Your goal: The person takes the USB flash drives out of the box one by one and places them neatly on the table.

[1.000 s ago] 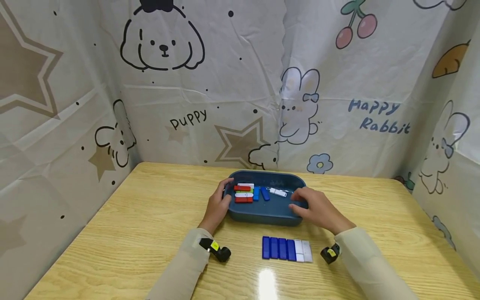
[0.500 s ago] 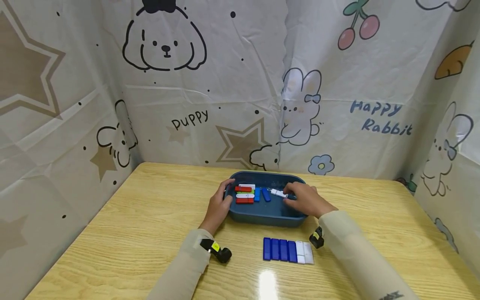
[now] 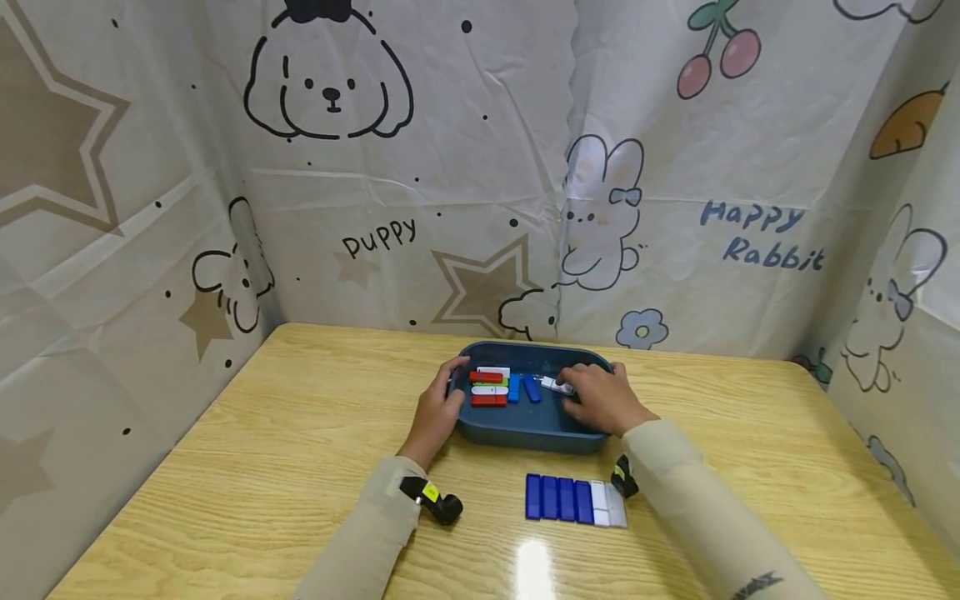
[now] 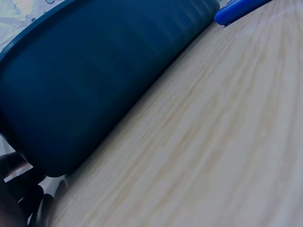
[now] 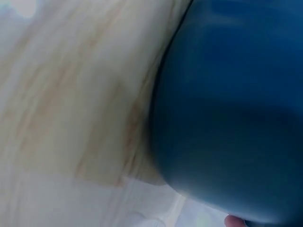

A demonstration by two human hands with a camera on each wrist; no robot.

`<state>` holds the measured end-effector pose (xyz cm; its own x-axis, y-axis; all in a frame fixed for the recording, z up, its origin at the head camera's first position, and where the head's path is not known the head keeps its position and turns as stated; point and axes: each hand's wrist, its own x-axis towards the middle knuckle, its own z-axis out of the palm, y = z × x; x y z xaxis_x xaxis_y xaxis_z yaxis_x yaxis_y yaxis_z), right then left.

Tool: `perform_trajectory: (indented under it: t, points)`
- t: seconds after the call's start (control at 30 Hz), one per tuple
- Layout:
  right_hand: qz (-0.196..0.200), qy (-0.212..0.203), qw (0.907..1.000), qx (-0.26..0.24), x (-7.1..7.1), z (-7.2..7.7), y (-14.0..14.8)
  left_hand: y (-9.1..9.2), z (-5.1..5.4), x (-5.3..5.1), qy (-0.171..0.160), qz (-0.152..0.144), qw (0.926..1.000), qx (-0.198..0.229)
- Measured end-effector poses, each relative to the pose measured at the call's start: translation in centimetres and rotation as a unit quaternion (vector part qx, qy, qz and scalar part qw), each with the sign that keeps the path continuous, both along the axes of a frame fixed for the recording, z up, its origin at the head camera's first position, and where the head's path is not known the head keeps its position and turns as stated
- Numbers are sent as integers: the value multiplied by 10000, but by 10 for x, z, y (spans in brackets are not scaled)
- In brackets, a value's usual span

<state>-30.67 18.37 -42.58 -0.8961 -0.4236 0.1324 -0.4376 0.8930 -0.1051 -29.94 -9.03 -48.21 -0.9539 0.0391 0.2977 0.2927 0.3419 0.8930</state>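
Gripping the left end of the tray (image 3: 532, 438), the left hand (image 3: 435, 408) has its fingers bent round the rim. The right hand (image 3: 606, 400) is over the right end, forefinger at a white stick (image 3: 550, 382) lying inside; the hand hides much, so I cannot tell whether it pinches it. Left of it lies a blue stick (image 3: 532, 388). On the bench (image 3: 262, 467), a blue-and-white row (image 3: 567, 500) lies nearer the person.
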Motion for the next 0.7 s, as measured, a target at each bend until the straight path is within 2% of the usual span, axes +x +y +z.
perform_trajectory:
  t: [0.23,0.53,0.7]
  points:
    - [-14,-85,9982,602,0,1,-3,0,-1,-1,-28,-14,10000,5]
    - [-36,-150,9972,737,-1,2,-3,0,0,0,-29,-4,10000,-16]
    - [-65,-269,9913,1288,-1,3,-6,0,0,0,-64,1,10000,29]
